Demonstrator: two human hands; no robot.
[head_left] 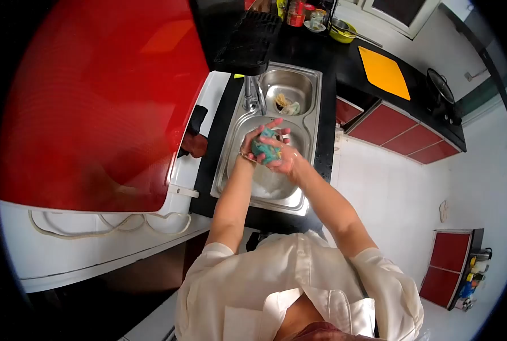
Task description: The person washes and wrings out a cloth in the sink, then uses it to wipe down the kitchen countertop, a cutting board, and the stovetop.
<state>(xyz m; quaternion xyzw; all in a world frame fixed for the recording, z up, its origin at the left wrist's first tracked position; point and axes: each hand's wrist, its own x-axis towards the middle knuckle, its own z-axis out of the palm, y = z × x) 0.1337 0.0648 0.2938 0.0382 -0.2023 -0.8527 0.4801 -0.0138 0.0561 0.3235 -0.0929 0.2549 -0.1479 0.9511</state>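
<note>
Over the near basin of a steel double sink (pixel 231 165), both hands are together around a crumpled green-blue cloth or scrubber (pixel 267 149) with a bit of yellow showing. My left hand (pixel 250 142) is on the left side of it, with a thin bracelet at the wrist and its fingers partly hidden. My right hand (pixel 285 159) presses on it from the right and looks wet. Behind them stands the metal faucet (pixel 256 96). Whether anything else is inside the cloth cannot be seen.
Yellowish and whitish items (pixel 287 107) lie in the far basin. A black rack (pixel 248 42) overhangs the sink's back left. A red panel (pixel 100 108) fills the left. On the black counter are a yellow board (pixel 384 73), a pot (pixel 440 85) and a green bowl (pixel 343 35).
</note>
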